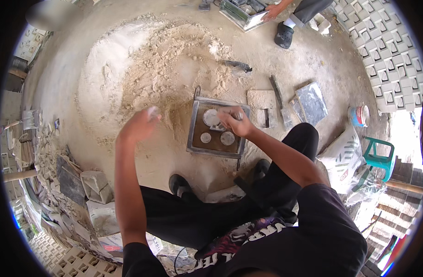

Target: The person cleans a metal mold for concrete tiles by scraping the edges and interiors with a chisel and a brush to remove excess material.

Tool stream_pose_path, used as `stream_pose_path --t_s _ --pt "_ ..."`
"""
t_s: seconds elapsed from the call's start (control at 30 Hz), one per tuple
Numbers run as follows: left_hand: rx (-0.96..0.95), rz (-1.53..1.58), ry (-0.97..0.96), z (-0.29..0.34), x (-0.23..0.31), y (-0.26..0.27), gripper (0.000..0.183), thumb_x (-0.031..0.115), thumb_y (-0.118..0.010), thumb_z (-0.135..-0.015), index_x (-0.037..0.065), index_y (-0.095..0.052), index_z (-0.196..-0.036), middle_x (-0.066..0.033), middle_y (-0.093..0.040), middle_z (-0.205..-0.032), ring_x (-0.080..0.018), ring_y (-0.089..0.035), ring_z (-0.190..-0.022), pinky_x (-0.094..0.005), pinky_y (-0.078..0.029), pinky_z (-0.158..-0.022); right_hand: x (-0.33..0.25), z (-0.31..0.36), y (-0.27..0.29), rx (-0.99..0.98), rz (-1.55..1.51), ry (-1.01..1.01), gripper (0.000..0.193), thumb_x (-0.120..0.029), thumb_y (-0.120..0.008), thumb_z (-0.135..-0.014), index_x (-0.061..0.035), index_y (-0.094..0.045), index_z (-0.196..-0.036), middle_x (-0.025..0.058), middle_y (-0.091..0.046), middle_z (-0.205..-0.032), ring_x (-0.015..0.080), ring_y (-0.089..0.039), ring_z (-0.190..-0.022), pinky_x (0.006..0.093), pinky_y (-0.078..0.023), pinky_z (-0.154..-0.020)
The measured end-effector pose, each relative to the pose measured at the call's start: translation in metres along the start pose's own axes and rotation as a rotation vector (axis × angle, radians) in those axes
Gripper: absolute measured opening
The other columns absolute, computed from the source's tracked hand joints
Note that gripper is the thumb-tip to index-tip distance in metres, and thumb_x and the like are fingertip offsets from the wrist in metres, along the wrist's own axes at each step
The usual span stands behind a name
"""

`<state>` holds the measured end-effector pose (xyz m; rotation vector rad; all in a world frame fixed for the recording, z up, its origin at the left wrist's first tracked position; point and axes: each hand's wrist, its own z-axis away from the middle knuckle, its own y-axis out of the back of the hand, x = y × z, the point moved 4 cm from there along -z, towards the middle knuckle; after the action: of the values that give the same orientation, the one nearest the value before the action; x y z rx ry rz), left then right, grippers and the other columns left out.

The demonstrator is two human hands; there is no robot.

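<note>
A rectangular grey metal mould frame (191, 124) lies on the ground between my feet and the sand heap. Inside it is a brown surface with round pale discs: a large disc (209, 116) at the upper left, a small disc (205, 137) and a mid-sized disc (227, 138) below. Over the frame's right half, my right hand (234, 121) is closed round a small tool, its greyish end showing at the fist; its kind is unclear. My left hand (140, 125), smeared by motion, hovers left of the frame beside the sand; something whitish shows at its fingertips.
A broad heap of pale sandy powder (151, 60) spreads beyond the frame. To the right lie a flat plate (310, 102), a long bar (277, 92), a bucket (358, 115), sacks (343, 159) and a green stool (380, 157). Another person's hand (272, 11) touches a box mould (244, 18).
</note>
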<state>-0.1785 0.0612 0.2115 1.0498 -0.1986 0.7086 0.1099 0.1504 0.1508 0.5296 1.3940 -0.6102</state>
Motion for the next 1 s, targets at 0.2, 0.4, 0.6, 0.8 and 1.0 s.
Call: stream_pose_path --t_s 0.2,0.4,0.6,0.8,1.0 --pt "0.085 -0.055 -0.074 -0.02 0.001 0.0 0.054 0.036 -0.052 -0.096 -0.001 -0.047 -0.134 -0.0213 -0.054 -0.132 -0.0326 -0.055 -0.12 -0.0377 -0.043 -0.1 -0.001 0.012 0.004 0.14 0.103 0.09 0.031 -0.026 -0.059 -0.095 0.0003 -0.063 -0.078 -0.0019 -0.05 -0.066 0.0069 -0.043 -0.068 0.0268 -0.039 -0.06" --pt "0.07 -0.15 -0.107 -0.009 0.031 -0.028 0.05 0.035 -0.054 -0.095 0.0 -0.05 -0.131 -0.0213 -0.06 -0.123 -0.0318 -0.057 -0.117 -0.0367 -0.044 -0.098 -0.022 0.019 0.003 0.37 0.024 0.037 0.035 -0.025 -0.056 -0.096 0.0017 -0.063 -0.075 -0.0012 -0.05 -0.057 0.006 -0.043 -0.062 0.0279 -0.039 -0.056" --pt "0.151 -0.071 -0.142 0.032 0.071 -0.019 0.053 0.036 -0.056 -0.094 -0.001 -0.049 -0.132 -0.0211 -0.06 -0.124 -0.0275 -0.056 -0.119 -0.0353 -0.042 -0.099 -0.039 0.039 0.003 0.451 0.099 0.126 0.03 -0.022 -0.057 -0.095 0.0023 -0.068 -0.083 0.0055 -0.059 -0.059 0.0089 -0.048 -0.059 0.0317 -0.044 -0.057" --pt "0.176 0.01 -0.28 0.054 0.1 -0.046 0.057 0.041 -0.053 -0.095 -0.002 -0.048 -0.133 -0.0209 -0.056 -0.129 -0.0328 -0.054 -0.121 -0.0385 -0.042 -0.101 -0.014 0.051 0.019 0.62 0.193 0.313 0.033 -0.029 -0.065 -0.092 -0.0022 -0.061 -0.073 -0.0011 -0.057 -0.064 0.0072 -0.049 -0.06 0.028 -0.04 -0.052" --pt "0.017 -0.012 -0.239 0.043 0.1 -0.085 0.06 0.041 -0.054 -0.094 -0.004 -0.046 -0.134 -0.0223 -0.055 -0.13 -0.0297 -0.053 -0.123 -0.0369 -0.04 -0.102 -0.001 0.051 0.026 0.489 0.08 0.103 0.029 -0.025 -0.06 -0.093 0.003 -0.066 -0.091 0.01 -0.064 -0.071 0.0123 -0.056 -0.069 0.0328 -0.047 -0.066"
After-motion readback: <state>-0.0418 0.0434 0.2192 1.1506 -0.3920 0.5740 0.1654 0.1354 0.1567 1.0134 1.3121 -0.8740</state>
